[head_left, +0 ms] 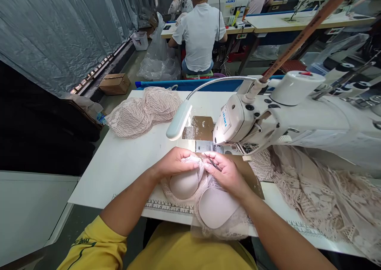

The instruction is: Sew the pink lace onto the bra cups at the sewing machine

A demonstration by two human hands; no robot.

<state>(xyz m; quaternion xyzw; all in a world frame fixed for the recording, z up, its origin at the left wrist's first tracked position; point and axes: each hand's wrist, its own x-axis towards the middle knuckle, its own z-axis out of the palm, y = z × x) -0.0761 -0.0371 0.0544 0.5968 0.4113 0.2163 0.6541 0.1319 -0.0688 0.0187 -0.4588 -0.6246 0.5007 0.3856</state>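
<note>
head view, lower centre of the frame: a padded lace bra [216, 212] lies cups-up at the near edge of the desk [119, 163]. the left hand [175, 163] has its fingers clenched on the bra's lace top edge. the right hand [228, 177] has its fingers pinching a thin dark tool [213, 162] against the same lace, just below the juki sewing machine [238, 121]. more lace bras [143, 111] lie heaped at upper left.

Bra [205, 200]: pale blush pink, smooth cups, lace trim in an openwork pattern. Lace pile [143, 111] on the bench [119, 163]: same pink, net-like pattern. Bench: white, with a black-marked ruler strip [166, 206]. Sewing machine [282, 115]: white, blue lettering. Tool [212, 163] in the right hand [228, 175]: dark, possibly black metal. Sleeve [92, 248]: yellow.
</note>
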